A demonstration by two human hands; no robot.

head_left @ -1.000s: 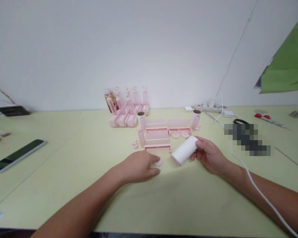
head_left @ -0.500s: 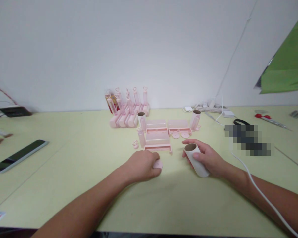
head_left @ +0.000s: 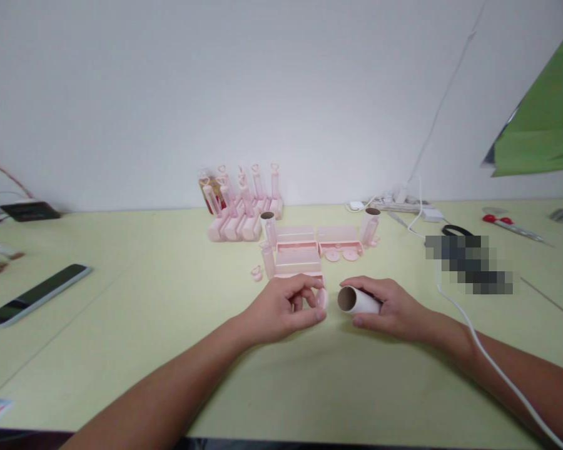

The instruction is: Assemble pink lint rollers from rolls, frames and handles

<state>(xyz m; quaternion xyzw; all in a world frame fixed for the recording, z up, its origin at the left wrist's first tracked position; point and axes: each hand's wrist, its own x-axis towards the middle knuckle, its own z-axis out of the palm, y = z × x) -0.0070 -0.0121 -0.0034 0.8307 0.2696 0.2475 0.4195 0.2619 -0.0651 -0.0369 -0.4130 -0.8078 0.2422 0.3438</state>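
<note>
My right hand (head_left: 388, 307) is wrapped round a white paper roll (head_left: 356, 300) lying sideways, its brown cardboard core facing left. My left hand (head_left: 281, 309) pinches a small pink round cap (head_left: 321, 299) between thumb and fingers, held close to the roll's open end without visibly touching it. Both hands hover just above the pale yellow table (head_left: 169, 350). Just behind them lie pink plastic trays (head_left: 297, 257) and two loose pink discs (head_left: 341, 255).
A cluster of pink handled rollers (head_left: 241, 206) stands at the back. A phone (head_left: 36, 294) lies at the left. A white cable (head_left: 488, 362) runs over my right arm. A power strip (head_left: 398, 203), scissors (head_left: 509, 226) and green sheet (head_left: 544, 125) are at the right.
My left hand picked the pink cap off the table and brought it up to the roll. My right hand turned the roll so its open core faces left.
</note>
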